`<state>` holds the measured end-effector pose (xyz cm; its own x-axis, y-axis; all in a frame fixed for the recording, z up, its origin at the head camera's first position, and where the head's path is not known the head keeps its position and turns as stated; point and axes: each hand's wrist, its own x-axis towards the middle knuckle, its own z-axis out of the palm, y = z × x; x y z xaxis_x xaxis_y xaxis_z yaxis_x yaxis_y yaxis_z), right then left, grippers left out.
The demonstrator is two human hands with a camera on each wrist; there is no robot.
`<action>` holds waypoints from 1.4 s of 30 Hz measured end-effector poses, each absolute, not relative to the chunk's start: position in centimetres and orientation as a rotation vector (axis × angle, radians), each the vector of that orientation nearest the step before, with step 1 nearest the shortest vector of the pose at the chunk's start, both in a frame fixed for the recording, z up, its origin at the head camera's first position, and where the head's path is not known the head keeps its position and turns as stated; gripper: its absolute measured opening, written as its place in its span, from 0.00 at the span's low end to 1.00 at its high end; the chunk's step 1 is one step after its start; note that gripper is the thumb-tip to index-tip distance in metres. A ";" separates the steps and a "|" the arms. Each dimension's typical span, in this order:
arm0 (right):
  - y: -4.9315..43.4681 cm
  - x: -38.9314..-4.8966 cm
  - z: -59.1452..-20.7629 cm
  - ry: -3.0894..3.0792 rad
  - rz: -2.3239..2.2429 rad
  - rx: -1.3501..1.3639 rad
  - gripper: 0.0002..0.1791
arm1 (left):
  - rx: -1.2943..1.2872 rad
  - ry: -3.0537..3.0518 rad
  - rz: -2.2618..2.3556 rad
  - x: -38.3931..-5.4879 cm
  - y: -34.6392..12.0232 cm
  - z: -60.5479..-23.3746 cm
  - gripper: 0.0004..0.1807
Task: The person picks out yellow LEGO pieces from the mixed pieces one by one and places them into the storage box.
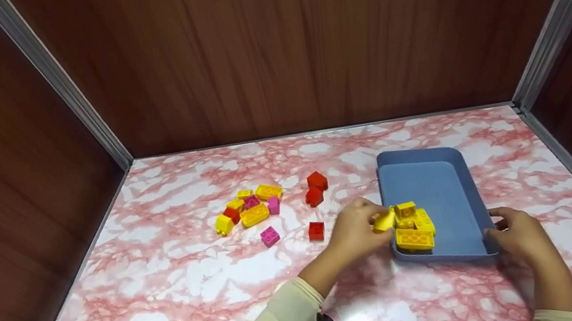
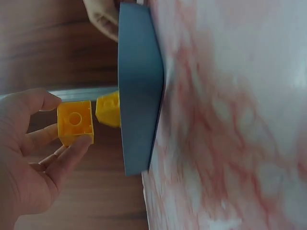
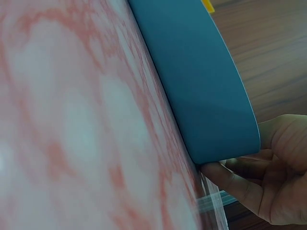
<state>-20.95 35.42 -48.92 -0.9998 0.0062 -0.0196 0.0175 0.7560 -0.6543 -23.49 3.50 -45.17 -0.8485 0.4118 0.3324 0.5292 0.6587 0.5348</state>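
Head view: marbled tabletop [image 1: 169,294] supports blue tray [image 1: 442,187], wood-grain panels [image 1: 269,54] behind

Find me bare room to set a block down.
Free: the far end of the tray, beyond its yellow blocks; the table between the block pile and the left sleeve. Crowded: the tray's near left corner, beside the left hand, and the pile.

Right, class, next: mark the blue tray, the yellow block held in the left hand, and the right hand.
Blue tray [image 1: 443,190], head view: its bare inside floor.
Held yellow block [image 2: 75,119], left wrist view: its hollow side.
Right hand [image 3: 280,179], right wrist view: middle of the hand.
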 end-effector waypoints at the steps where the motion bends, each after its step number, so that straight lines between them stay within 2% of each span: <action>1: 35.4 -20.9 -48.9 2.930 -1.090 0.018 0.27 | -0.810 -2.688 -0.928 -23.4 3.8 -45.2 0.19; 10: 35.4 -20.9 -49.0 2.922 -1.101 0.023 0.27 | -1.199 -2.696 -0.653 -23.3 5.9 -45.6 0.16; 16: 35.3 -21.0 -49.0 2.914 -1.118 0.026 0.27 | -1.370 -2.696 -0.556 -23.4 6.4 -46.2 0.15; 29: 35.4 -20.9 -48.9 2.916 -1.110 0.009 0.27 | -1.455 -2.600 -0.491 -23.1 6.5 -46.4 0.19; 42: 35.5 -21.0 -49.0 2.925 -1.068 0.018 0.28 | -1.411 -2.633 -0.569 -22.9 6.0 -46.4 0.17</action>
<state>-20.99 35.53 -49.00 -0.9995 0.0014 -0.0301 0.0204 0.7646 -0.6442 -22.93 5.97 -46.39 -0.5655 0.7828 0.2598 0.8202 0.5006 0.2769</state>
